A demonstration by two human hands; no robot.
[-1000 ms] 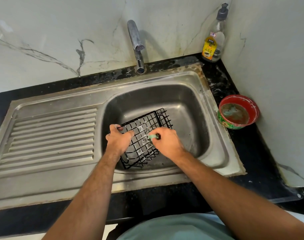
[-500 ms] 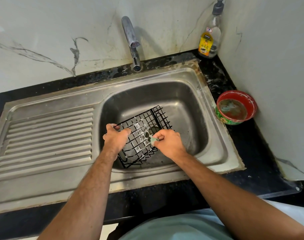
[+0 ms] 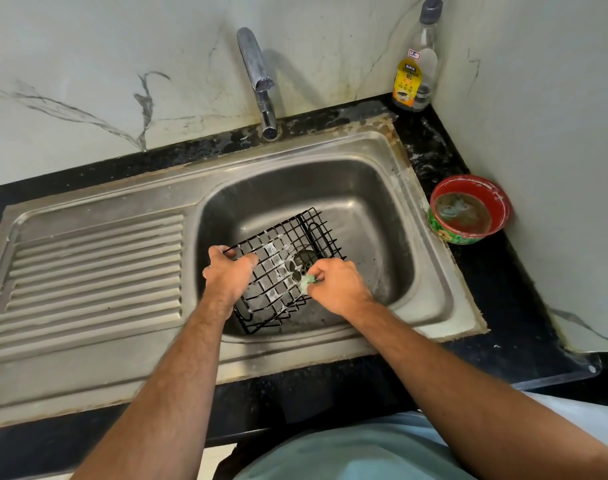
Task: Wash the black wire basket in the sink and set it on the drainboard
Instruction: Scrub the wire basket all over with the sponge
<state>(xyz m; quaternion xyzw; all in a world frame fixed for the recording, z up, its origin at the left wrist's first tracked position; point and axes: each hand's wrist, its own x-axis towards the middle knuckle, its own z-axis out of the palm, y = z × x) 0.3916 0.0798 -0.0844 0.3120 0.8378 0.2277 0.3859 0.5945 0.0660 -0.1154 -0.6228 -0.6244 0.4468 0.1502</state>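
Note:
The black wire basket (image 3: pixel 288 261) sits tilted inside the steel sink (image 3: pixel 430 271), with white soap foam on its grid. My left hand (image 3: pixel 228 271) grips the basket's left rim. A small green scrub pad (image 3: pixel 307 280) is pinched in my right hand (image 3: pixel 335 284), pressed against the basket's near right side. The ribbed drainboard (image 3: pixel 94 271) lies to the left of the basin. Through the wires the sink drain shows.
A steel tap (image 3: pixel 257 77) stands behind the basin; no water runs from it. A dish gel bottle (image 3: pixel 415 64) stands in the back right corner. A red bowl (image 3: pixel 468 209) with murky soapy water sits on the black counter, right of the sink.
My right hand with the scrub pad has shifted slightly across the basket's right side. My left hand keeps its grip on the rim. The camera has tilted a little.

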